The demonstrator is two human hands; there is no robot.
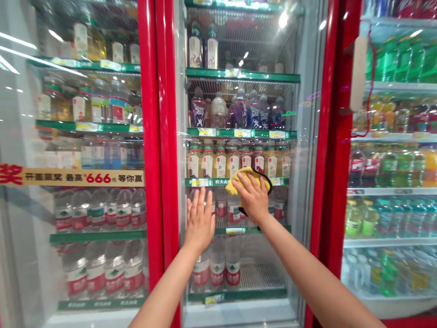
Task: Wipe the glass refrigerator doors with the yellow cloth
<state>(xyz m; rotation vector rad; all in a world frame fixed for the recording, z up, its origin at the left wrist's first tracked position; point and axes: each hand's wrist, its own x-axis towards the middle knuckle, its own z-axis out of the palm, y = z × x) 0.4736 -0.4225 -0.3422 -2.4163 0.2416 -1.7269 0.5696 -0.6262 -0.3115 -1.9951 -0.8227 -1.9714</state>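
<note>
the person's 2 hands are working on a glass door [290,255] of a drinks fridge. the hands are apart, but they are near each other. the right hand [251,198] is pressing a yellow cloth [247,180] on the glass and is holding it under the fingers. the cloth is sitting at about the middle of the door, under the right palm and sticking out past the fingers on the far side. a thin black band [270,182] is curling around the right edge of the cloth, but i cannot tell what it is. the left hand [200,223] is open and is lying flat on the same glass with its fingers spread. it is holding nothing.

behind the glass, a row of small bottles with yellow caps and pale labels [221,159] is standing just above the cloth. purple-labelled bottles [252,111] are standing on the shelf above them, and water bottles with red labels [216,266] are standing down low. a red door frame [160,136] is running up the left side of this door. to the left, a yellow sign [71,177] with the number 666 is sitting across another glass door. to the right, a pale door handle [358,73] is hanging on a red frame beside more drinks.
</note>
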